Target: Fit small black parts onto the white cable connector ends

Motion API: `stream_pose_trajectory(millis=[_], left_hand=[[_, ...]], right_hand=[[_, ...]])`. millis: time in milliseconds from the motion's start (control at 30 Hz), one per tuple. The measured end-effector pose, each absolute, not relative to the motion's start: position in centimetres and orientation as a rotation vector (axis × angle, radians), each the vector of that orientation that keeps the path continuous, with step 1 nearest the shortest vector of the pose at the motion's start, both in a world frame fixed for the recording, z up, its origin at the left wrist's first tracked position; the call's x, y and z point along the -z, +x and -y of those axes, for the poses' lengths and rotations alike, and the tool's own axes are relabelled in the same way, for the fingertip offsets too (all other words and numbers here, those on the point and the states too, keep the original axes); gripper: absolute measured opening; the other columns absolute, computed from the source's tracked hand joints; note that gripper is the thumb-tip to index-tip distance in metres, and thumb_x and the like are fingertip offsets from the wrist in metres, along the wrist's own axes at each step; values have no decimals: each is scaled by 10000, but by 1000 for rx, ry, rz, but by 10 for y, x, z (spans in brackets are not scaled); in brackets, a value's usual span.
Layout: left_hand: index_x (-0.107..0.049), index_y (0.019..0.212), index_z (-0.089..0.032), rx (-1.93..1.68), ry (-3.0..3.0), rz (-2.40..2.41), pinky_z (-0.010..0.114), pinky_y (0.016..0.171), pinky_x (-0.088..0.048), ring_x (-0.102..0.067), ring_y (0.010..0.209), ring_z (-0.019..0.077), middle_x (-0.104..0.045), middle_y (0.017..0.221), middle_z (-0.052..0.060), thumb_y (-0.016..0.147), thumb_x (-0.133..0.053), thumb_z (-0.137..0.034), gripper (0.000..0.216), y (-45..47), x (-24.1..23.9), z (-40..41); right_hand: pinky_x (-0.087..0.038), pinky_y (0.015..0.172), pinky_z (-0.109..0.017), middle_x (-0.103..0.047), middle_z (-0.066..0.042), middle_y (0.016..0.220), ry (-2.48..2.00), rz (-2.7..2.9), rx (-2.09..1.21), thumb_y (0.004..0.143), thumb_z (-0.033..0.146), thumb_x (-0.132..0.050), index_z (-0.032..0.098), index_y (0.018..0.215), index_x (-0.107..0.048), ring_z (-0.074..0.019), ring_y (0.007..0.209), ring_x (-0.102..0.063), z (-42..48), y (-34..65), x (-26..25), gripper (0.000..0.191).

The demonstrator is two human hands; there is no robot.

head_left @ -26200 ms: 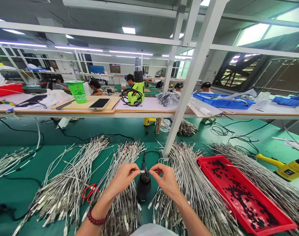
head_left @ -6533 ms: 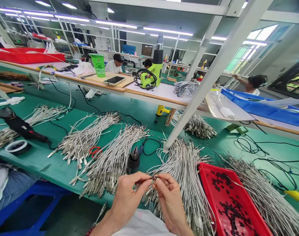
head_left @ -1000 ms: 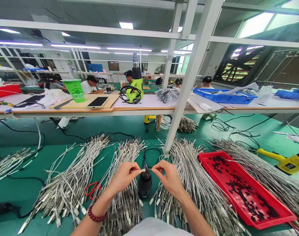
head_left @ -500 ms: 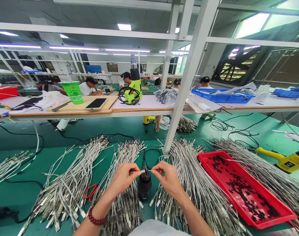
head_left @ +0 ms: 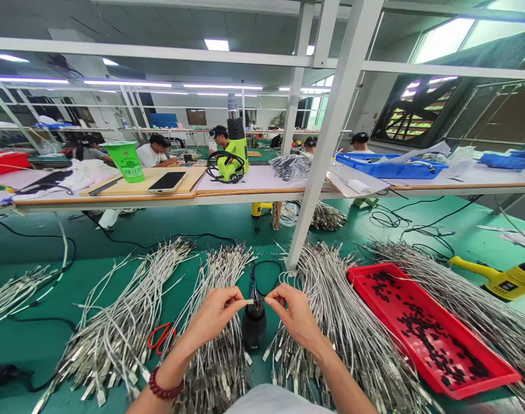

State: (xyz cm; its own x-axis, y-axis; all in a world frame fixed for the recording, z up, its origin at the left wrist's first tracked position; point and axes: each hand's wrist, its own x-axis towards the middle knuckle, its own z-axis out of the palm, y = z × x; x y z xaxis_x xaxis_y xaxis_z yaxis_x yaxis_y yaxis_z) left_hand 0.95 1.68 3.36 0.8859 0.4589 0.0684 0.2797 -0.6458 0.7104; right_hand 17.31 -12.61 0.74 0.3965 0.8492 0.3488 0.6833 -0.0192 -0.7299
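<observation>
My left hand [head_left: 222, 307] is closed in a pinch on the end of a white cable [head_left: 249, 301]. Opposite it, my right hand [head_left: 291, 310] pinches a small dark piece [head_left: 261, 299], too small to make out clearly, which meets or nearly meets the cable end. Just below the fingertips stands a black rounded tool [head_left: 254, 329] with a cord running behind it; it looks like a hot-air gun. Bundles of white cables with metal plugs lie on both sides, one left bundle [head_left: 221, 282] under my left forearm and a right bundle [head_left: 331, 293] beside my right hand.
A red tray [head_left: 458, 345] with small black pieces lies at right, near a yellow heat gun [head_left: 510, 282]. Red-handled scissors [head_left: 159, 338] lie at left. A slanted white post [head_left: 318, 184] rises ahead. The shelf carries a green cup [head_left: 127, 164], phone [head_left: 167, 181] and green heat gun [head_left: 238, 146].
The dark piece between my fingertips shows more plainly now, with a slightly wider gap between the hands. Both hands stay over the black tool; the view has shifted very slightly.
</observation>
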Motion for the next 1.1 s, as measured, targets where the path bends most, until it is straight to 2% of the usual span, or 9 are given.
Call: stream_pose_trajectory(millis=[300, 1100], left_hand=[[-530, 646, -183, -294, 2416, -551, 216, 527, -247, -371, 519, 119, -403, 511, -55, 934, -376, -439, 416, 12, -33, -16], [-503, 628, -178, -319, 2334, -529, 209, 516, -282, -432, 473, 102, -505, 489, -59, 924, -421, -404, 381, 13, -22, -18]], right_hand=[[-365, 558, -251, -561, 1, 668, -1774, 1341, -199, 921, 307, -514, 192, 755, -644, -145, 596, -499, 125, 174, -5, 240], [-352, 563, -248, -544, 3, 667, -1788, 1301, -223, 883, 252, -563, 188, 755, -658, -138, 595, -488, 124, 175, -4, 171]])
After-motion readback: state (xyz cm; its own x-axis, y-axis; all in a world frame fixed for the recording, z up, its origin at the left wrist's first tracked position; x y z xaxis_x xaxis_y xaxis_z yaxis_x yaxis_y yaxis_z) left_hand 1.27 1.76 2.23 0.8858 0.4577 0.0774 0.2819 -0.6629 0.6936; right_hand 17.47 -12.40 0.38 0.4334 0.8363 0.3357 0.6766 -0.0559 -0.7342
